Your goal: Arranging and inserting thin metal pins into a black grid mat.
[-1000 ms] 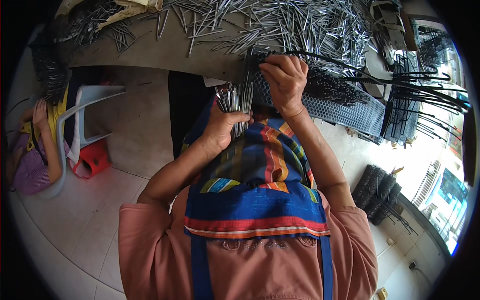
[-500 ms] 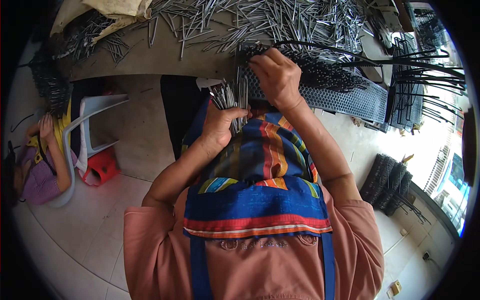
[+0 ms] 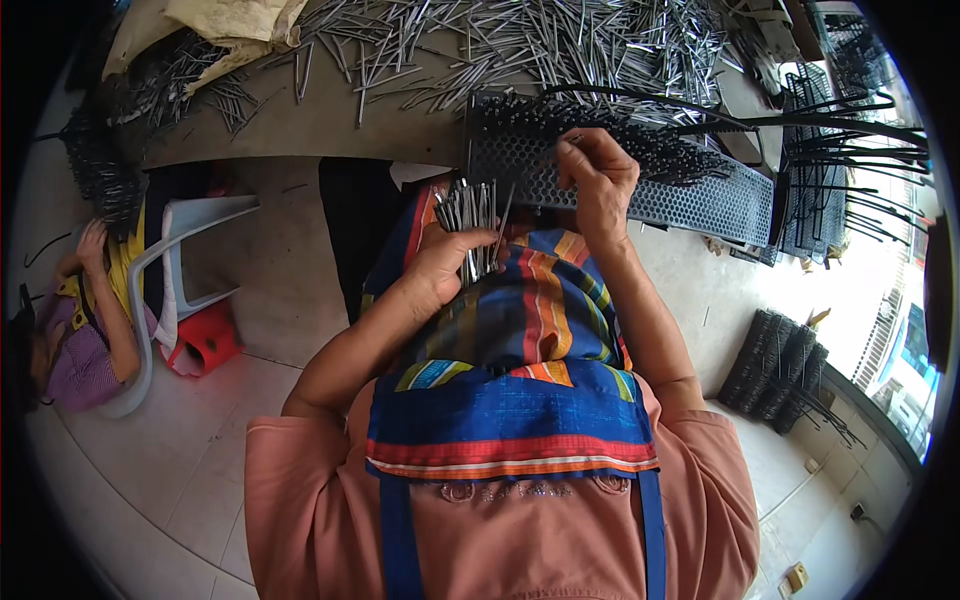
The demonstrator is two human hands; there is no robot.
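"As the left hand (image 3: pixel 440 262) is wrapped round the bundle (image 3: pixel 468 218), how firm does its grip look?"

"Clamped on it, with the thumb laid across the near side. The metal rods stand roughly upright, upper ends fanning out above the fingers, lower ends showing beneath. One thin rod leans a little apart on the right, by the thumb tip."

"Where is the bundle, exactly?"

"Over the apron (image 3: pixel 540 300) on the person's lap, just to the left of the rack (image 3: pixel 700 208) and in front of the table (image 3: pixel 330 125)."

"And the right hand (image 3: pixel 603 180)?"

"Over the rack, fingers curled, thumb and forefinger close together. I can't tell if they have a rod between them; it's too small to see."

"What's in the rack?"

"Dark pins (image 3: pixel 665 150), crowded along the far side. Honeycomb holes show along the near side."

"Anything else around?"

"A heap (image 3: pixel 590 50) of loose silvery rods on the table, and a torn sack (image 3: pixel 235 22) at its left. Black stacks (image 3: pixel 770 365) sit on the floor at right. A co-worker (image 3: pixel 90 350) sits well apart at left, in a pale chair (image 3: pixel 147 290), with a red bin (image 3: pixel 203 340) close by."
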